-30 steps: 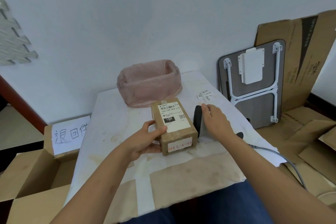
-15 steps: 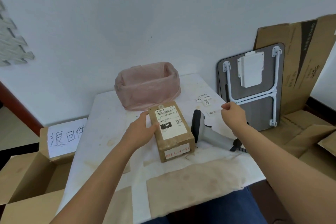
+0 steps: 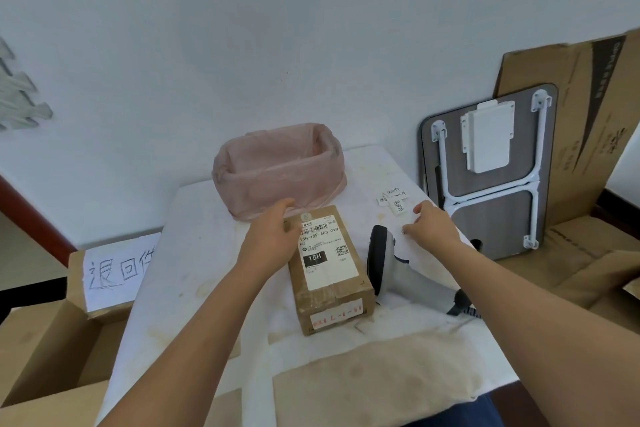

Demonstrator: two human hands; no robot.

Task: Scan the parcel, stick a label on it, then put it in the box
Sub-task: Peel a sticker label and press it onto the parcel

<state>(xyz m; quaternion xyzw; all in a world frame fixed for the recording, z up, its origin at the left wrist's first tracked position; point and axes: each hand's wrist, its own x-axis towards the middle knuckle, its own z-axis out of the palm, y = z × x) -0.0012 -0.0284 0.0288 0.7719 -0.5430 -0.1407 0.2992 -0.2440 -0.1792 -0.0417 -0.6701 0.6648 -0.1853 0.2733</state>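
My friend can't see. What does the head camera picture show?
A person's left hand rests on the far end of a brown parcel lying on a white table, while the right hand reaches toward small paper labels. A barcode scanner lies beside the parcel.

One parcel [image 3: 329,267]; one scanner [image 3: 391,263]; two hands; one pink-lined basket [image 3: 277,170].

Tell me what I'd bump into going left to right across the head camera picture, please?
Open box → handwritten sign → left hand → parcel → scanner → right hand → folded table → flat cardboard.
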